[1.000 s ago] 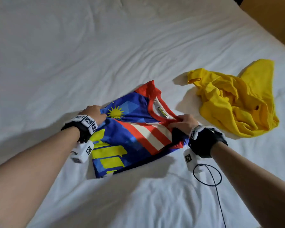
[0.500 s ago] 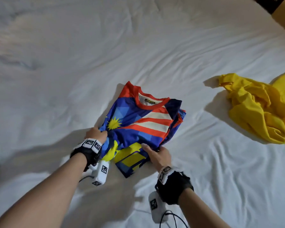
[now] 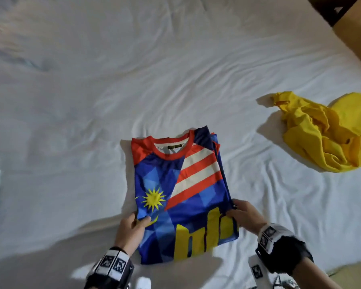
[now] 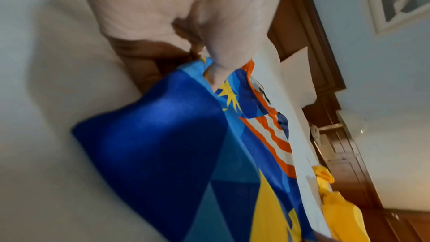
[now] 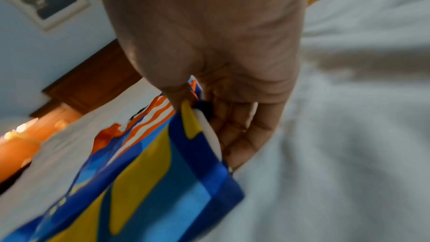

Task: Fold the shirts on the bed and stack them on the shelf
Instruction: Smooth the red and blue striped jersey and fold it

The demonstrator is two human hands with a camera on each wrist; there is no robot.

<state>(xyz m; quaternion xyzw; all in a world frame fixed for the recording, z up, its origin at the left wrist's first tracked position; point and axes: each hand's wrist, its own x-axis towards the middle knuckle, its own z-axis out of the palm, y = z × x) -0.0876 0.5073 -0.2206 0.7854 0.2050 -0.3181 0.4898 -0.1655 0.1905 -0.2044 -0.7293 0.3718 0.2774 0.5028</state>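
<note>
Progress looks partial to me: the blue jersey shirt with red collar, red-white stripes and yellow star (image 3: 181, 195) lies folded into a rectangle on the white bed sheet (image 3: 71, 122). My left hand (image 3: 131, 228) pinches its left edge and my right hand (image 3: 245, 213) pinches its right edge, thumbs on top. The crumpled yellow shirt (image 3: 321, 132) waits unfolded, well apart. I see no shelf, so stacking is left.

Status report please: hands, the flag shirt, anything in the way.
Left hand and right hand each pinch a side edge of the flag shirt. Shirt folded, on the bed. Yellow shirt unfolded, off to the right. Nothing in the way.
</note>
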